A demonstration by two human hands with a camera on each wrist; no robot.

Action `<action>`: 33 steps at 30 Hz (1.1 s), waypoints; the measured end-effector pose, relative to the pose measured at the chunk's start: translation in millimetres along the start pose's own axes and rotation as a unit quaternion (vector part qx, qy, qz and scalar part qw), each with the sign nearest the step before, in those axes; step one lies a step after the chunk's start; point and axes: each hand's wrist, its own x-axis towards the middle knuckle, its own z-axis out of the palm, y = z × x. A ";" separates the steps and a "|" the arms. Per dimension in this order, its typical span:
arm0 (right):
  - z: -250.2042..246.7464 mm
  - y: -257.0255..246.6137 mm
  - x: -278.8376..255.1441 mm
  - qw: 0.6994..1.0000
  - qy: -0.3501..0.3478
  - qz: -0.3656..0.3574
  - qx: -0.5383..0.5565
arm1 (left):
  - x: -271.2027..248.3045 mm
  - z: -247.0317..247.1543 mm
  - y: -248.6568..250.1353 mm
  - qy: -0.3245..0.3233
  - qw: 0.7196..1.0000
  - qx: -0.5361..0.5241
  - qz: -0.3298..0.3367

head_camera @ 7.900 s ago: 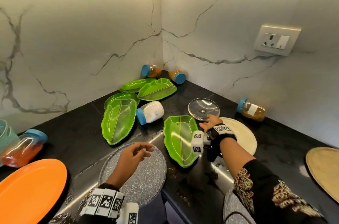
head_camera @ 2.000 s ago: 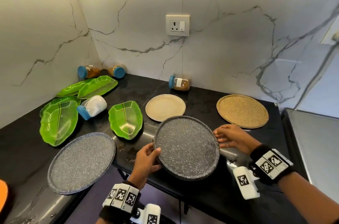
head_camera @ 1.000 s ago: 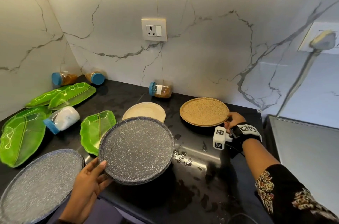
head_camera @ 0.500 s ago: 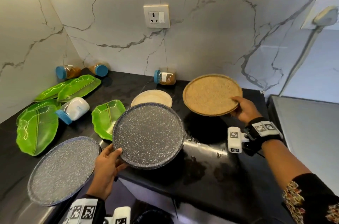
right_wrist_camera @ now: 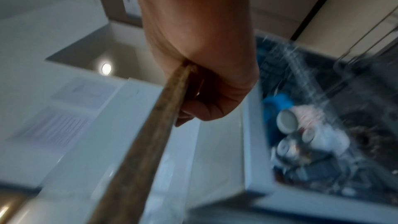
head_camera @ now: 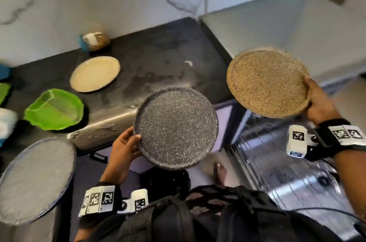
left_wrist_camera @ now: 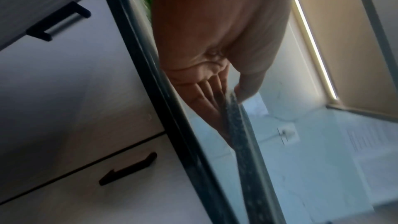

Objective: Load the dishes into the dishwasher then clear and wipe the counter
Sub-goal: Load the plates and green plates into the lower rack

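Note:
My left hand point(head_camera: 126, 142) grips the left rim of a dark speckled grey plate point(head_camera: 176, 129), held out past the counter's front edge. In the left wrist view the thumb and fingers point(left_wrist_camera: 206, 91) pinch that plate's rim point(left_wrist_camera: 239, 130). My right hand point(head_camera: 316, 103) holds a brown speckled plate point(head_camera: 267, 83) by its right rim, above the open dishwasher rack point(head_camera: 287, 164). In the right wrist view that hand point(right_wrist_camera: 206, 91) curls round the brown plate's edge point(right_wrist_camera: 155, 134). The dishwasher rack point(right_wrist_camera: 323, 134) holds cups and other items.
On the black counter point(head_camera: 158, 57) lie a beige plate point(head_camera: 95, 76), a green leaf-shaped dish point(head_camera: 53, 111), a second grey plate point(head_camera: 33, 178) at the front left, and a spice jar point(head_camera: 94, 40) on its side by the wall. Cabinet drawers point(left_wrist_camera: 75, 108) sit below.
Both plates have been carried right and off the counter; the brown plate now hangs over the open dishwasher. My view has swung down and to the right.

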 end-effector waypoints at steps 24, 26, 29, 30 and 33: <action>-411.3 155.1 -144.5 0.853 0.457 0.221 -0.120 | 7.5 351.9 -125.4 -0.229 0.899 0.338 -0.159; -411.9 162.9 -123.8 0.844 0.453 0.223 -0.182 | 13.3 373.4 -135.6 -0.240 0.891 0.348 -0.169; -407.7 178.9 -91.3 0.852 0.442 0.178 -0.216 | 24.5 397.6 -161.7 -0.246 0.888 0.347 -0.175; -406.8 185.0 -80.1 0.856 0.435 0.155 -0.232 | 28.4 405.3 -175.4 -0.245 0.887 0.349 -0.176; -414.8 199.8 -44.2 0.859 0.407 0.091 -0.297 | 37.2 420.2 -217.7 -0.245 0.892 0.329 -0.190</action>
